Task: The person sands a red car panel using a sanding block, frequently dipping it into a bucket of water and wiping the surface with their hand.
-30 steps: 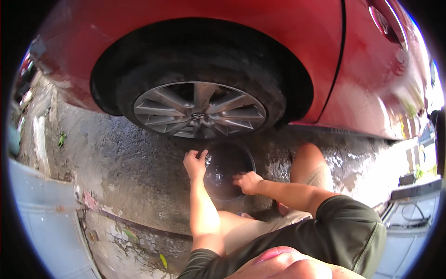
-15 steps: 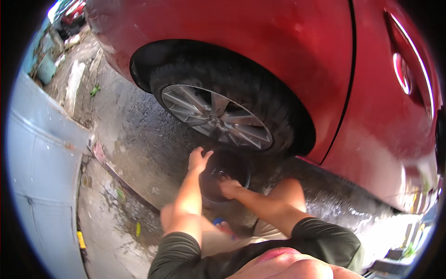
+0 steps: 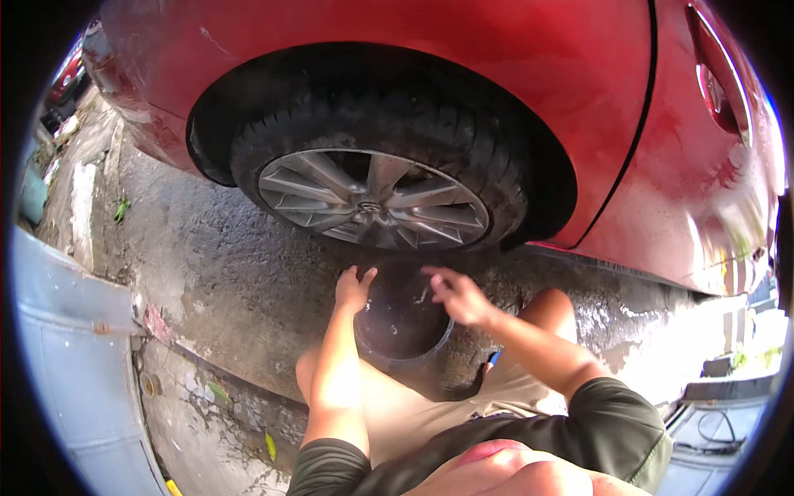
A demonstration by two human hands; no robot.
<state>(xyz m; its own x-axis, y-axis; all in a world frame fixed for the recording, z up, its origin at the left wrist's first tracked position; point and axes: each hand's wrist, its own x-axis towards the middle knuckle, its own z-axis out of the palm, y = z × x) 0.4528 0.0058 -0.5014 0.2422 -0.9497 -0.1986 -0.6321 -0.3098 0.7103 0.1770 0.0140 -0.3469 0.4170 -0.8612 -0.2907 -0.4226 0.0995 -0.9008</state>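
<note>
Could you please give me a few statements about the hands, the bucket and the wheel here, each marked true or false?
1. The left hand touches the bucket at its rim. True.
2. The car is blue. False: it is red.
3. The right hand is above the bucket, fingers spread. True.
4. The bucket stands on the car's roof. False: it stands on the ground by the wheel.

The glossy red car body (image 3: pixel 463 74) is showing a bright sheen above the black rubber tyre (image 3: pixel 413 132), which is ringing a silver-grey spoked alloy wheel (image 3: pixel 372 202). The round dark bucket (image 3: pixel 403 318) is looking near-black. The wet concrete ground (image 3: pixel 223 281) is showing mottled grey — darker where damp. Beige shorts (image 3: pixel 413 413) and dark olive-green sleeves (image 3: pixel 616 422) are showing below.
</note>
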